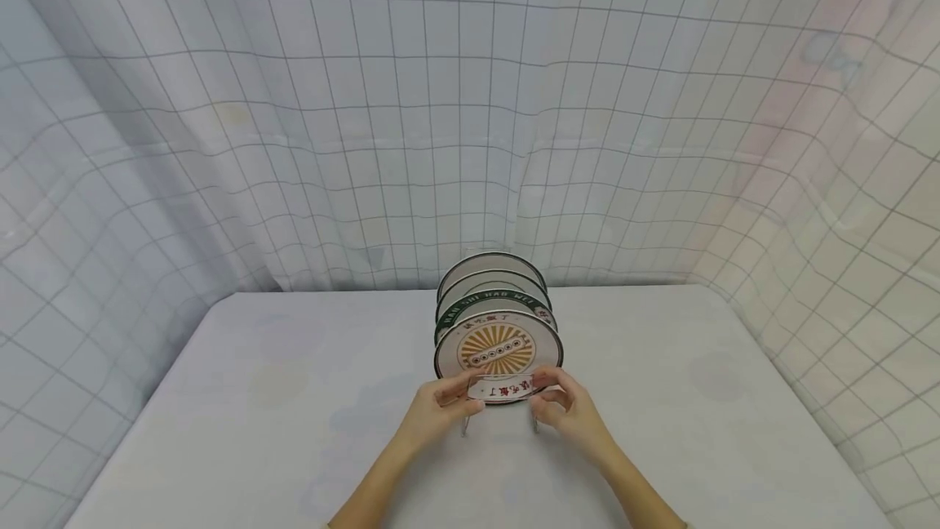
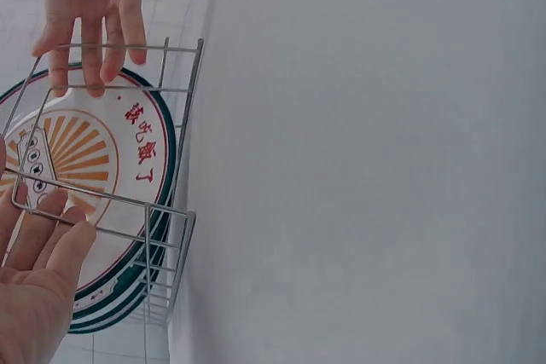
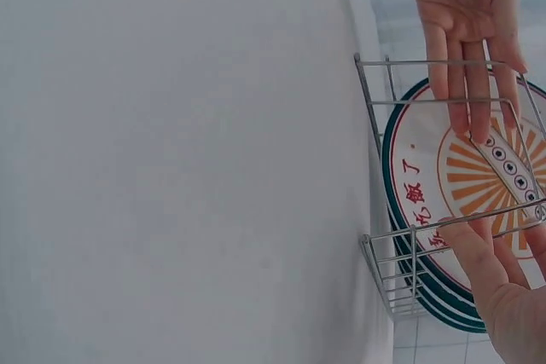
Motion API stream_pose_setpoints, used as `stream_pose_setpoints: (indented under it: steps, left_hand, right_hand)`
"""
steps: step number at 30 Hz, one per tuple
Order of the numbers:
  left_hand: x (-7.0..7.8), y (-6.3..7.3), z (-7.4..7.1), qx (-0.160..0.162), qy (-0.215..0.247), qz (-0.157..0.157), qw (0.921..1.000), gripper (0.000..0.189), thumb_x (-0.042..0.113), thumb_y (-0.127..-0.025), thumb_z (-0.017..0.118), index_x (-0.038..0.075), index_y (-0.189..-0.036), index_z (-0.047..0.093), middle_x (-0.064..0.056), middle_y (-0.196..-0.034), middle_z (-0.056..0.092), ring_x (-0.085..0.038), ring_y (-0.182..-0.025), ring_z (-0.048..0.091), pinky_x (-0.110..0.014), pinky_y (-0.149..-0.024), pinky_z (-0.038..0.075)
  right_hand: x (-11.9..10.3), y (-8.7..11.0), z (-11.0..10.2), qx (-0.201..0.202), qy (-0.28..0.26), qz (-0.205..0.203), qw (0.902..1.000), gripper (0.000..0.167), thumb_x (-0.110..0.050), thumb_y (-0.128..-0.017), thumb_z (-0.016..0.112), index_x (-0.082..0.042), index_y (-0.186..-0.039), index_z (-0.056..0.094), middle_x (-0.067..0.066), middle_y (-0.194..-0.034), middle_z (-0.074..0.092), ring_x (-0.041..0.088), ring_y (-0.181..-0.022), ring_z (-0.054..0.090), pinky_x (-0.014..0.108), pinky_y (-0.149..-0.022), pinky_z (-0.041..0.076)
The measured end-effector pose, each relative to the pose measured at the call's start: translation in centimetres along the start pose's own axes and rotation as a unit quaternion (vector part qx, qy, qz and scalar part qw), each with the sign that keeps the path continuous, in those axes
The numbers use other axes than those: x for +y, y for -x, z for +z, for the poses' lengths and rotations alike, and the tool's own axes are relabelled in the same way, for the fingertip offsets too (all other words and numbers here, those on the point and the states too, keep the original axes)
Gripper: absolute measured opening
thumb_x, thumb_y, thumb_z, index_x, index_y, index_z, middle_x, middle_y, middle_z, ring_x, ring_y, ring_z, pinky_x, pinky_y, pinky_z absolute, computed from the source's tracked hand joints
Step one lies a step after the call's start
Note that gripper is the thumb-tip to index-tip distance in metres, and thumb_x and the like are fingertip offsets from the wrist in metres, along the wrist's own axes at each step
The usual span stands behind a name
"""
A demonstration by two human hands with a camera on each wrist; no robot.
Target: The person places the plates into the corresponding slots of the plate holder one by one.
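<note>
Several round plates stand on edge, one behind another, in a silver wire dish rack (image 2: 190,89). The front plate (image 1: 496,348) is white with a dark rim, an orange sunburst and red characters; one behind it has a green lettered band (image 1: 492,297). My left hand (image 1: 437,405) pinches the rack's front wire frame at the left corner, thumb nearer me and fingers behind the wire. At the right corner my right hand (image 1: 567,406) holds the same frame in a like way. Both hands are in front of the front plate. Their fingertips are partly hidden behind the wires.
The rack stands on a white-covered table (image 1: 294,398), around the middle of its width. White curtains with a grid of dark lines (image 1: 455,121) hang behind the table and along both sides.
</note>
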State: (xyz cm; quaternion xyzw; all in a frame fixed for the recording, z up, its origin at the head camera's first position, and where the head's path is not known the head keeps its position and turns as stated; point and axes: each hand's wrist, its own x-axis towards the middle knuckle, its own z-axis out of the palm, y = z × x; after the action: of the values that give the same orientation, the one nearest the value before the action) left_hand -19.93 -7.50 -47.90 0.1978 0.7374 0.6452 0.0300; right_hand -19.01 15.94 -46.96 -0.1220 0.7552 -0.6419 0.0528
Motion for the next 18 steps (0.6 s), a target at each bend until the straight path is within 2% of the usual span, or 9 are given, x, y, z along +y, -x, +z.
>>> stream_pose_setpoints:
  steps: [5,13,16,18]
  left_hand:
    - [0.02,0.2,-0.92,-0.016,0.016,0.0,0.9997,0.044,0.007,-0.082,0.066,-0.005,-0.123,0.054,-0.022,-0.123,0.055,-0.033,-0.116,0.05,-0.036,-0.097,0.042]
    - [0.08,0.53,-0.69,0.006,0.023,-0.019,0.9995,0.045,0.009,-0.08,0.069,-0.005,-0.121,0.056,-0.02,-0.119,0.057,-0.032,-0.115,0.051,-0.033,-0.096,0.043]
    - [0.28,0.64,-0.63,0.008,0.012,-0.025,0.9996,0.047,0.01,-0.08,0.069,-0.005,-0.122,0.055,-0.021,-0.121,0.056,-0.033,-0.116,0.05,-0.035,-0.096,0.043]
    - [0.6,0.85,-0.76,0.013,-0.001,-0.015,0.9998,0.047,0.009,-0.081,0.069,-0.005,-0.123,0.054,-0.021,-0.122,0.055,-0.034,-0.115,0.051,-0.036,-0.096,0.043]
  right_hand:
    - [-0.58,0.33,1.01,0.004,-0.022,0.001,0.9997,0.041,-0.002,-0.084,0.063,0.007,-0.12,0.046,0.025,-0.115,0.046,0.017,-0.091,0.055,0.027,-0.075,0.055]
    - [-0.38,0.36,1.01,0.002,-0.017,-0.015,0.9997,0.04,0.0,-0.083,0.063,0.008,-0.119,0.047,0.027,-0.114,0.048,0.017,-0.093,0.055,0.029,-0.076,0.055]
    - [-0.48,0.38,0.85,-0.002,-0.005,-0.017,0.9998,0.039,-0.001,-0.084,0.063,0.007,-0.12,0.047,0.026,-0.115,0.049,0.021,-0.095,0.055,0.029,-0.075,0.055]
    - [-0.67,0.37,0.55,-0.004,0.028,-0.037,0.9989,0.039,-0.003,-0.084,0.064,0.005,-0.119,0.049,0.023,-0.113,0.051,0.023,-0.094,0.056,0.029,-0.077,0.054]
